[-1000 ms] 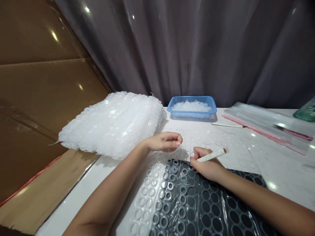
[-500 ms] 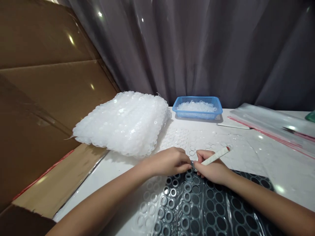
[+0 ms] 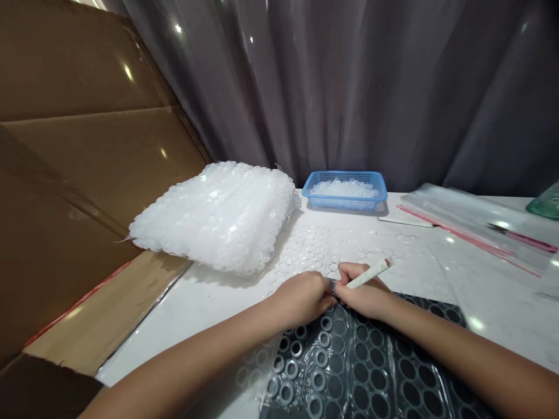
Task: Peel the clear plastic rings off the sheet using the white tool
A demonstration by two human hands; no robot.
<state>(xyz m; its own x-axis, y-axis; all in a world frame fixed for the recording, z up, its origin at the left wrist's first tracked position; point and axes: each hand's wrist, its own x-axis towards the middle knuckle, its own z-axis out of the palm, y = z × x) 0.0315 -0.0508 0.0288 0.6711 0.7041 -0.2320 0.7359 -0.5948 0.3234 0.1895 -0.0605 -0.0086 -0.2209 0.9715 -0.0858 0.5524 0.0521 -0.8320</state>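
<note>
My right hand [image 3: 362, 294] is closed round a slim white pen-like tool [image 3: 369, 273] with a reddish-brown end that slants up to the right. Its working tip is hidden by my fingers. Close beside it, my left hand [image 3: 305, 298] has its fingers pinched at the far edge of a clear plastic ring sheet [image 3: 321, 355], which lies over a black backing [image 3: 378, 384]. Raised round rings stand in columns on the left part of the sheet. Further right, the sheet shows round outlines with dark centres. Both hands nearly touch at that far edge.
A big white bundle of clear rings [image 3: 213, 215] lies left of centre, near a cardboard box [image 3: 87, 163]. A blue basket [image 3: 345, 202] holds loose rings at the back. Clear plastic bags [image 3: 467, 215] with red edges and a green object [image 3: 545, 203] lie right.
The whole view has shifted slightly, so the hands and sheet appear further left. My left hand has tilted a little downward at the sheet's edge; the right still grips the pen-like tool.
</note>
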